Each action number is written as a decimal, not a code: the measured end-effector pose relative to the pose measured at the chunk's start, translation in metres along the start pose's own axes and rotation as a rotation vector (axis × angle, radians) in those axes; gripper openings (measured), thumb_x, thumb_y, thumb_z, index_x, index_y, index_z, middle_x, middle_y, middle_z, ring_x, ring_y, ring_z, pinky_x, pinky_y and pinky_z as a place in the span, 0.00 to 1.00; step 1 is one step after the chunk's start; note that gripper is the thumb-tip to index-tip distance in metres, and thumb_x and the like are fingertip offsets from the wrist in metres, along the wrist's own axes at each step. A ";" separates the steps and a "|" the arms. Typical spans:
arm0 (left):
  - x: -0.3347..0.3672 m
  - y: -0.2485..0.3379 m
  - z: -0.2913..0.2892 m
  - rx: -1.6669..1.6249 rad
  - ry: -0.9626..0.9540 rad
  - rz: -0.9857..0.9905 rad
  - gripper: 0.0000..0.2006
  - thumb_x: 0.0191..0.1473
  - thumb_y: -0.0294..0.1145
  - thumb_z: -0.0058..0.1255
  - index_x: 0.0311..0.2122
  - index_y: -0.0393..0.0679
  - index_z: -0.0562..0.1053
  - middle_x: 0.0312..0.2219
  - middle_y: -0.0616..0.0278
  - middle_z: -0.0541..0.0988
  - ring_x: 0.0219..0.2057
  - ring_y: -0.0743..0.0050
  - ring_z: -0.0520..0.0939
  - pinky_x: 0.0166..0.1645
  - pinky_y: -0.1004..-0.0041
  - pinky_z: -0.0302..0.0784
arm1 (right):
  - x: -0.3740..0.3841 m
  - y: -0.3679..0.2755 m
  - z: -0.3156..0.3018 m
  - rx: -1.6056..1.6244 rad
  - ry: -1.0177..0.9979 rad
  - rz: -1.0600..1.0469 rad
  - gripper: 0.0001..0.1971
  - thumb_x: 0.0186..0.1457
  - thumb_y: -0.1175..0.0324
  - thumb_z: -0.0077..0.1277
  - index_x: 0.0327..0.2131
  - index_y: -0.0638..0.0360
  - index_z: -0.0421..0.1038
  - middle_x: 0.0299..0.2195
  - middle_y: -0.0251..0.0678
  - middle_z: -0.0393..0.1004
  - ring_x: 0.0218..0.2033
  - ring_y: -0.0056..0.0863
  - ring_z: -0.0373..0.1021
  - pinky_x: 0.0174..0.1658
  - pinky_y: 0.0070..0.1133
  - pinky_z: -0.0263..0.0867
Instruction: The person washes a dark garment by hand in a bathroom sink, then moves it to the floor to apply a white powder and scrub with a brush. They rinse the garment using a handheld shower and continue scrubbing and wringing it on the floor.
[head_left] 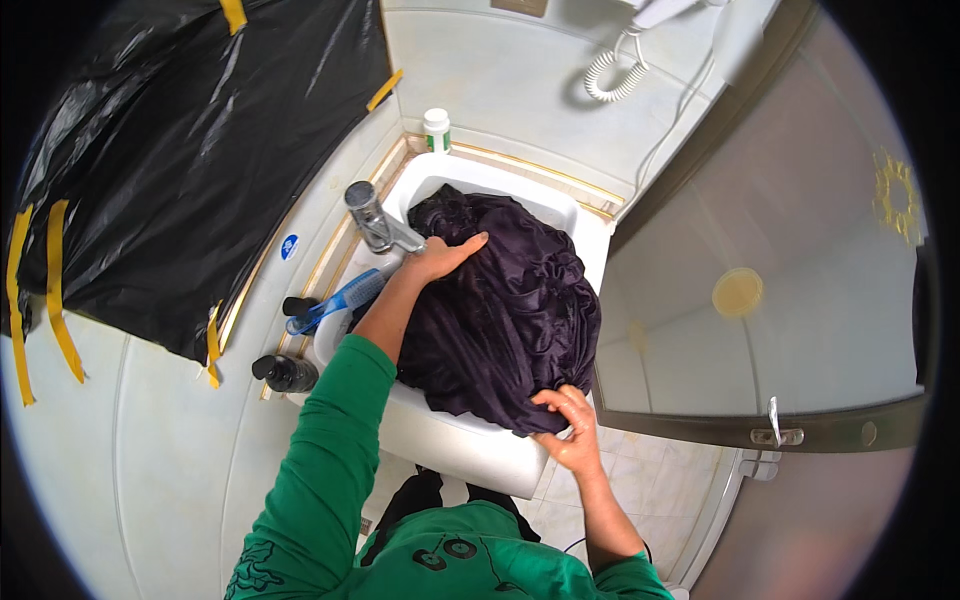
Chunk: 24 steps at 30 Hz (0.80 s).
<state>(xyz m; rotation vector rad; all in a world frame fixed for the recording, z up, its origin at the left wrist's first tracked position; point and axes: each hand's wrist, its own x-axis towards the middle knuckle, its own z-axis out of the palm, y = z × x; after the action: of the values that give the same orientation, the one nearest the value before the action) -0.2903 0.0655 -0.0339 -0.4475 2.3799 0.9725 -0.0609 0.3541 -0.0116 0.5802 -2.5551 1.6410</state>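
A large heap of wet-looking, dark purple cloth (pixel 500 310) fills the white sink (pixel 415 185), and its near edge lies over the front rim. My left hand (pixel 445 260) rests on the upper left of the heap, right beside the spout of the chrome faucet (pixel 375 220). One digit stretches out flat over the fabric; the other fingers are mostly hidden. At the near right corner my right hand (pixel 572 430) is closed on the cloth's edge, with curled fingers above and thumb below.
Left of the sink stand a blue brush (pixel 350 297) and a dark pump bottle (pixel 285 373). A white bottle (pixel 437 130) stands at the back corner. Black plastic sheeting (pixel 200 150) is taped to the left wall. A door (pixel 700 330) with a metal handle is close on the right.
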 end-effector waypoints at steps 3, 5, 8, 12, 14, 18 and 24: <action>0.017 -0.002 0.014 -0.124 0.016 0.009 0.65 0.37 0.84 0.46 0.53 0.16 0.67 0.52 0.31 0.73 0.58 0.43 0.72 0.59 0.56 0.67 | -0.009 0.003 0.012 -0.084 0.049 -0.050 0.27 0.27 0.78 0.61 0.40 0.52 0.77 0.26 0.34 0.66 0.31 0.36 0.64 0.38 0.28 0.58; 0.025 -0.001 0.026 -0.410 -0.024 0.000 0.67 0.36 0.81 0.53 0.61 0.19 0.57 0.63 0.36 0.58 0.64 0.50 0.62 0.65 0.61 0.59 | -0.012 0.005 0.017 -0.149 0.056 -0.089 0.28 0.29 0.77 0.61 0.42 0.53 0.76 0.29 0.35 0.66 0.34 0.38 0.64 0.40 0.29 0.57; 0.031 0.001 0.036 -0.696 -0.229 0.046 0.69 0.38 0.72 0.63 0.69 0.33 0.37 0.69 0.46 0.44 0.68 0.58 0.55 0.68 0.61 0.55 | -0.013 0.004 0.020 -0.210 0.033 -0.137 0.30 0.33 0.75 0.63 0.47 0.52 0.74 0.32 0.35 0.67 0.35 0.37 0.64 0.40 0.30 0.57; 0.026 0.004 0.038 -0.813 -0.177 -0.005 0.49 0.44 0.54 0.67 0.63 0.30 0.59 0.63 0.41 0.55 0.61 0.54 0.66 0.59 0.56 0.67 | -0.017 -0.005 0.020 -0.224 -0.009 -0.043 0.34 0.35 0.75 0.62 0.53 0.50 0.72 0.36 0.35 0.66 0.39 0.35 0.64 0.45 0.30 0.56; 0.020 0.005 0.036 -0.895 -0.205 -0.018 0.40 0.44 0.43 0.69 0.58 0.29 0.67 0.53 0.44 0.71 0.50 0.57 0.78 0.50 0.61 0.78 | -0.024 -0.013 0.020 -0.215 0.030 -0.011 0.35 0.37 0.73 0.63 0.55 0.50 0.71 0.40 0.38 0.65 0.44 0.37 0.62 0.49 0.32 0.56; 0.005 0.015 0.031 -1.014 -0.233 0.070 0.22 0.44 0.27 0.63 0.45 0.30 0.73 0.32 0.55 0.81 0.30 0.66 0.84 0.37 0.70 0.83 | -0.035 -0.028 0.026 -0.202 0.150 0.042 0.36 0.40 0.69 0.65 0.58 0.49 0.68 0.48 0.43 0.62 0.52 0.44 0.57 0.57 0.38 0.52; -0.044 0.040 0.016 -0.859 -0.029 0.274 0.15 0.45 0.23 0.54 0.41 0.34 0.76 0.31 0.59 0.81 0.29 0.70 0.82 0.35 0.73 0.80 | -0.028 -0.020 0.039 -0.077 0.258 0.146 0.38 0.38 0.72 0.66 0.57 0.50 0.67 0.47 0.43 0.60 0.51 0.44 0.56 0.57 0.37 0.52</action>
<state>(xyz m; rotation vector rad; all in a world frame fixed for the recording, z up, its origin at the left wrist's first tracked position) -0.2681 0.1088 0.0040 -0.3960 1.9173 2.1065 -0.0220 0.3199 -0.0183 0.1660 -2.5060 1.5336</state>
